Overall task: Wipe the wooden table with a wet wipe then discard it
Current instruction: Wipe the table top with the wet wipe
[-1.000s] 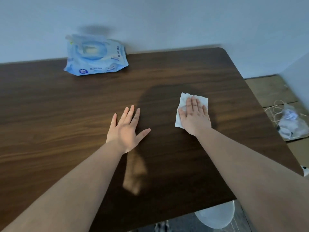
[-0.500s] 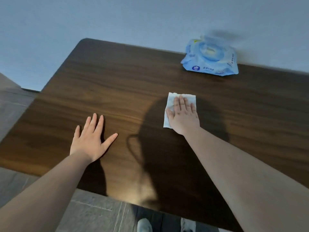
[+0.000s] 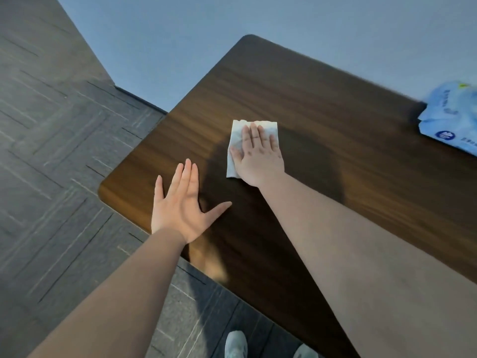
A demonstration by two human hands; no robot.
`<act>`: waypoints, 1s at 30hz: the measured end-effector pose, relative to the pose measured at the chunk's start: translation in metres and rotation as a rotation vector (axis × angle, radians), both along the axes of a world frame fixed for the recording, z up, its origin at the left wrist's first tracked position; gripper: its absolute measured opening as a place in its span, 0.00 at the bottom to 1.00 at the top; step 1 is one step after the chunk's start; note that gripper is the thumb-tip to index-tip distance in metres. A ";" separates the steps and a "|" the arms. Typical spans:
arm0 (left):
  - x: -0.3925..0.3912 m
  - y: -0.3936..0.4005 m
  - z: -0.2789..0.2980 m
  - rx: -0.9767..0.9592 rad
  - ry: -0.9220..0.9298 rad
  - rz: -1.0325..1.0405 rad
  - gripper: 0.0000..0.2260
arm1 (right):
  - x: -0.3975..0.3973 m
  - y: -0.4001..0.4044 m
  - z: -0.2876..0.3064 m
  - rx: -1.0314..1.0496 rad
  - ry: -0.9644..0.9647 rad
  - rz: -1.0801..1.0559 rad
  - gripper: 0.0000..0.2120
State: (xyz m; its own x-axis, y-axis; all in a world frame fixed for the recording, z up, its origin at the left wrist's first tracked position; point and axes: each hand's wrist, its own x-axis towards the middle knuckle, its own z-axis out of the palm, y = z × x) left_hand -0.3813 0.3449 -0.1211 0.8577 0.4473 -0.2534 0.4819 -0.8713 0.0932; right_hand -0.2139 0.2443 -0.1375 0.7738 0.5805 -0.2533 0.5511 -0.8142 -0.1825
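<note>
A white wet wipe lies flat on the dark wooden table, toward its left end. My right hand presses flat on top of the wipe, fingers together, covering its right part. My left hand rests palm down on the table near the front left corner, fingers spread, holding nothing.
A blue pack of wet wipes lies at the far right edge of the view, by the wall. Grey patterned floor runs left of and in front of the table. My shoes show beneath the front edge.
My view has swung left, so the table's left corner and floor now show. The right hand has slid the wipe leftward across the table, closer to the left hand.
</note>
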 end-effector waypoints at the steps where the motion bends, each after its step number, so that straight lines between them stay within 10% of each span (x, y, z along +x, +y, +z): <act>1: 0.001 0.000 -0.001 0.003 -0.002 0.008 0.50 | -0.002 0.013 0.000 0.001 -0.012 0.021 0.31; 16: 0.000 0.001 -0.005 -0.014 -0.077 0.037 0.55 | -0.031 0.068 -0.002 0.090 -0.006 0.179 0.31; 30: 0.004 -0.037 0.024 0.115 0.079 -0.208 0.42 | -0.052 -0.113 0.004 0.008 0.006 -0.030 0.31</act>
State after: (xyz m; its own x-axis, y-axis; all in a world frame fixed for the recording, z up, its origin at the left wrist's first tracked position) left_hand -0.3776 0.3077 -0.0976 0.9138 0.2931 -0.2813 0.2931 -0.9551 -0.0433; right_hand -0.2657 0.1312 -0.1335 0.7896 0.5587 -0.2538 0.5250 -0.8291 -0.1921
